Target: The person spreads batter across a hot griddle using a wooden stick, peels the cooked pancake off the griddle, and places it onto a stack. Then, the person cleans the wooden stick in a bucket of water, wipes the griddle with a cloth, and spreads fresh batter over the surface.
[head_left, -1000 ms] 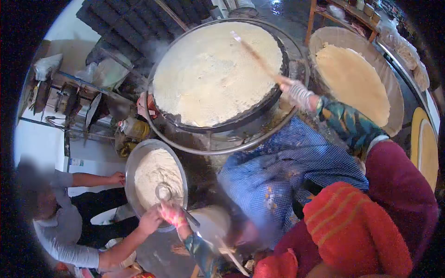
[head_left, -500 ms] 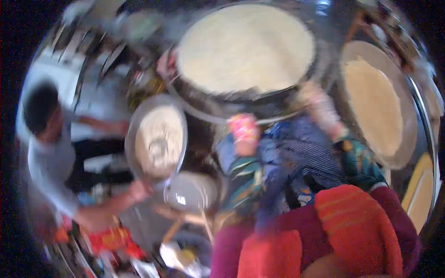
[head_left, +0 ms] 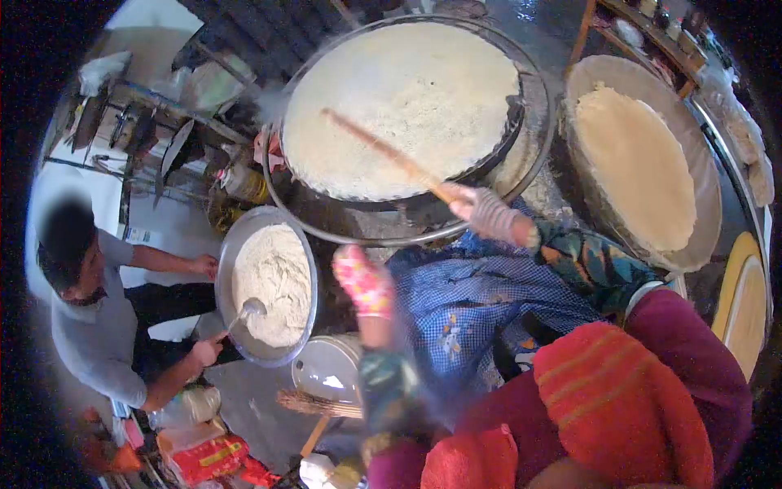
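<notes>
My right hand point(head_left: 487, 213), in a greyish striped glove, grips a long wooden stick point(head_left: 383, 155). The stick reaches out over a large round griddle covered with a pale, steaming batter sheet point(head_left: 407, 90). Whether its far end touches the sheet I cannot tell. My left hand point(head_left: 362, 281) wears a pink patterned glove and is stretched out with nothing visible in it. It hovers below the griddle's metal ring point(head_left: 371, 240), between a basin of batter point(head_left: 305, 244) and the blue checked apron point(head_left: 481, 285) on my lap.
At the left, a co-worker point(head_left: 98, 310) steadies the batter basin with one hand and holds a ladle point(head_left: 252, 307) in the other. A large pan at right holds a tan round sheet point(head_left: 643, 163). A lidded bucket point(head_left: 326, 367) and a straw brush point(head_left: 318, 403) are near my left arm.
My right hand has moved left and now shows the stick over the griddle. My left hand has shifted left and stretched out. The co-worker's ladle now shows in the basin.
</notes>
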